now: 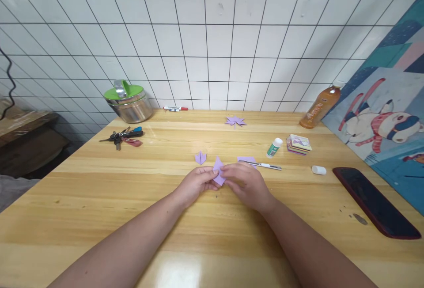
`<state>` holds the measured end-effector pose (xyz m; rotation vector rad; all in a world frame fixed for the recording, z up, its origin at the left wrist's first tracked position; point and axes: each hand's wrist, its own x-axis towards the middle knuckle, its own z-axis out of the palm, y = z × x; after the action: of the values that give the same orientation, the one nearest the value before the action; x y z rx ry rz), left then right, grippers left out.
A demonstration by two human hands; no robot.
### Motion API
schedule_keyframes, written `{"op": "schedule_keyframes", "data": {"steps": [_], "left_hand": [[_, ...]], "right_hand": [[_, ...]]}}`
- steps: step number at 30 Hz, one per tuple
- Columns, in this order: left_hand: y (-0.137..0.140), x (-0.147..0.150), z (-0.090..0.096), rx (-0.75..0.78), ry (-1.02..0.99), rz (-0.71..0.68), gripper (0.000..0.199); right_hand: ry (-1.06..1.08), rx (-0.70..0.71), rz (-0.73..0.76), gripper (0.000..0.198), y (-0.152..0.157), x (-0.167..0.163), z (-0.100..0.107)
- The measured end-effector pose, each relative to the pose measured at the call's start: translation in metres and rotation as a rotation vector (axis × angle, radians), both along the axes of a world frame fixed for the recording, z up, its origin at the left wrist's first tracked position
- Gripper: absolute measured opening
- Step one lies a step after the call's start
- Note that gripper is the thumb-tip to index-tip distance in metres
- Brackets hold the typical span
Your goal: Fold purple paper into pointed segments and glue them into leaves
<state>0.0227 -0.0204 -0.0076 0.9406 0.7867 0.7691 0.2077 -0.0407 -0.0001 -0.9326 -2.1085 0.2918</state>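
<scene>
Where the left fingers [208, 176] pinched: pale-purple kite-shaped folded paper [217, 164], over the pale wooden table [159, 164].
Right fingers [234, 172]: narrow at its edge, grip unclear.
Paper: uneven pressing could have creased it crookedly.

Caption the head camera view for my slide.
Left hand holding a folded purple paper, right hand at its edge, another folded piece and a glue stick nearby on the wooden table.

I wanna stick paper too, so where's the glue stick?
In the head view, the glue stick is right of centre, beyond the utility knife by the right hand and left of the paper stack.
</scene>
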Motion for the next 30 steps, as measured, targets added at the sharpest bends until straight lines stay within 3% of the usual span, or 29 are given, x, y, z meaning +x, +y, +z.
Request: {"op": "schedule_keyframes", "data": {"steps": [5,12,19,30], "left_hand": [[0.0005,0.0,-0.0005,0.011,-0.009,-0.015,0.024],[-0.0002,0.0005,0.0022,-0.018,-0.018,0.013,0.024],[-0.0017,0.0004,0.006,-0.033,-0.014,0.007,0.021],[-0.0005,-0.0005,0.0012,-0.015,0.036,0.003,0.021]], "right_hand": [[-0.045,0.047,0.041,0.013,0.0016,0.0004,0.0003],[-0.112,0.081,0.013,0.028,-0.0003,0.002,0.0034],[-0.132,0.173,0.054,0.016,-0.0012,0.0022,0.0051],[-0.096,0.112,-0.005,0.013,-0.0017,-0.0002,0.005]]}}
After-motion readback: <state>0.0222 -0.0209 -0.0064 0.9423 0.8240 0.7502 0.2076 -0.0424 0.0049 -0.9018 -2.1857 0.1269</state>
